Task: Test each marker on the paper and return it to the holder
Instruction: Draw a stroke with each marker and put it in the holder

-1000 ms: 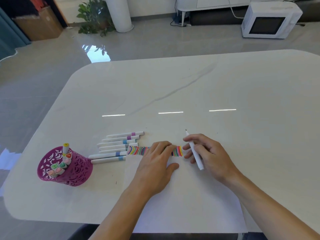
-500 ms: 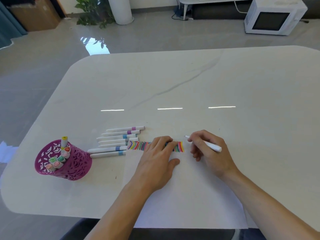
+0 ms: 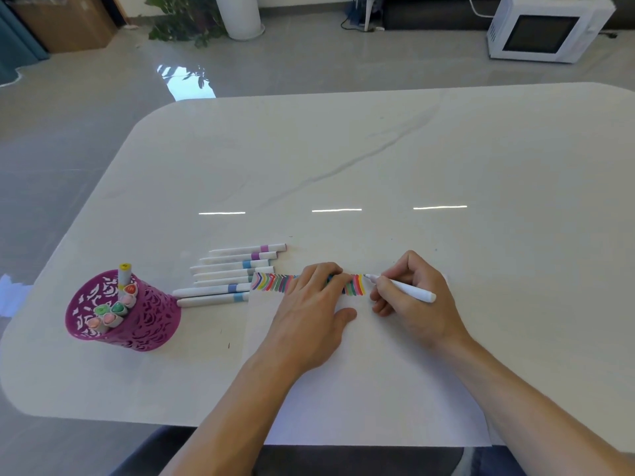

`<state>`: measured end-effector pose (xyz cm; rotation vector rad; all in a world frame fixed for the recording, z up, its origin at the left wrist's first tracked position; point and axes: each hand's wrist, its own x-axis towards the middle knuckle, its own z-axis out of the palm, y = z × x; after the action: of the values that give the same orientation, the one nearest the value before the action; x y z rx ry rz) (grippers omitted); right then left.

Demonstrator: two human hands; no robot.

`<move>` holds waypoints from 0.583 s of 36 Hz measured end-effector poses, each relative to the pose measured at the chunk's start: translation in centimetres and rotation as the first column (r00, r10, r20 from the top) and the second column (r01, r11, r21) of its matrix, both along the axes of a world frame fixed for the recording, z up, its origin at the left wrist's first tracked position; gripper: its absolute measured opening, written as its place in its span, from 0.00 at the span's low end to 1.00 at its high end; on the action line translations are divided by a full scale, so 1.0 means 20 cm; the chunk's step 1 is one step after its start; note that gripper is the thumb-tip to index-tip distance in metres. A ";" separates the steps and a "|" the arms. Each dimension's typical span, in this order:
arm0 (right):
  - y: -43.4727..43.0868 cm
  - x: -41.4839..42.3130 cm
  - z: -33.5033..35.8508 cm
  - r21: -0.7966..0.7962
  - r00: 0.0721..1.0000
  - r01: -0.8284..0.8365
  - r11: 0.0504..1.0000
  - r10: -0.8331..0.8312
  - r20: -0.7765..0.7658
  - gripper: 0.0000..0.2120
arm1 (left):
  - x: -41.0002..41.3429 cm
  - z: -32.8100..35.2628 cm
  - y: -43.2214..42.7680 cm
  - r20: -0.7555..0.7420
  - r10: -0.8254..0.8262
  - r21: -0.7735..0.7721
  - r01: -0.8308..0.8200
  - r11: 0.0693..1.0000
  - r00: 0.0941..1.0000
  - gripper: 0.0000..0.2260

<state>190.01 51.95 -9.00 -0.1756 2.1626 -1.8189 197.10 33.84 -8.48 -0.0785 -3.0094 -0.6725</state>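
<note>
A white sheet of paper [image 3: 360,389] lies on the table in front of me, with a row of coloured strokes [image 3: 275,282] along its top edge. My left hand [image 3: 311,310] lies flat on the paper, its fingers covering part of the row. My right hand [image 3: 409,298] pinches a white marker [image 3: 407,289] in a writing grip, its tip at the right end of the strokes. Several capped white markers [image 3: 233,273] lie side by side left of the paper. A magenta cut-out holder [image 3: 144,321] at the left holds several markers.
The white marble table [image 3: 378,166] has rounded corners, and its near edge runs under my forearms. On the floor beyond stand a white microwave [image 3: 546,27], a potted plant [image 3: 182,24] and a white pillar base [image 3: 237,15].
My right hand turned the marker from pointing away, tip in the air, into a writing grip and brought the tip down beside the strokes. My left hand stayed on the paper.
</note>
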 end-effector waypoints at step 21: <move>0.00 -0.01 -0.01 0.089 1.000 -0.017 0.996 0.017 -0.004 0.14 | -0.01 0.00 0.00 0.032 -0.002 -0.057 0.003 0.998 0.999 0.22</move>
<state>189.87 51.86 -9.30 -0.1777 2.2333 -1.7106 196.93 33.94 -8.39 -0.0746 -3.0601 -0.5942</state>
